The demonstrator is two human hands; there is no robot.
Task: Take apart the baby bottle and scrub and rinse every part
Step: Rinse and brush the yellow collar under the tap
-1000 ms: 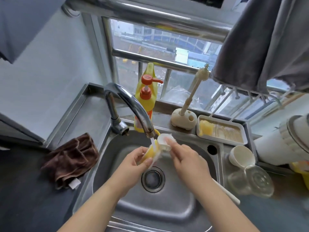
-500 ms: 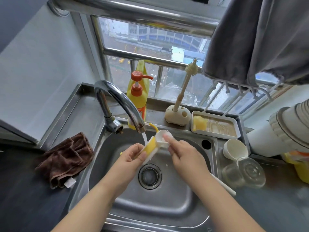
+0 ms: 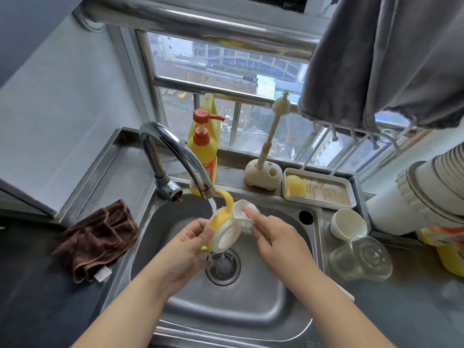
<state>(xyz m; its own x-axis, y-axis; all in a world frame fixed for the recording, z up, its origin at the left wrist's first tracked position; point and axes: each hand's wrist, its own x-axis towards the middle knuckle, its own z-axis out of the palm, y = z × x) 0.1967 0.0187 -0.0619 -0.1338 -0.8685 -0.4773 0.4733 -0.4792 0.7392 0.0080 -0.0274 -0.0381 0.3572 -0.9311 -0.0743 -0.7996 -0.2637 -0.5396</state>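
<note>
Head view, looking down into a steel sink (image 3: 263, 307) under a window. Both bare hands meet over the drain (image 3: 223, 266), beneath a thin stream of water from the curved tap (image 3: 180, 156). Left hand (image 3: 187, 249) has its grip closed around the near edge of the bottle collar (image 3: 224, 233), a white ring with yellow handles; the ring is tilted so its open face turns toward the right hand and slightly down, and one yellow handle curves up toward the tap spout. Right hand (image 3: 273, 237) has its grip closed on a white brush (image 3: 242, 216), one finger laid straight along the brush head, which presses against the upper, far rim of the collar. So the collar lies just left of the brush, touching it, and the brush's long axis runs back along the right forearm toward the viewer. To scrub inside the ring, the right hand is probably better placed, since the opening faces it. On the table right of the sink stand a white cup (image 3: 347, 223) and a clear bottle body (image 3: 361, 258), well apart from both hands.
</note>
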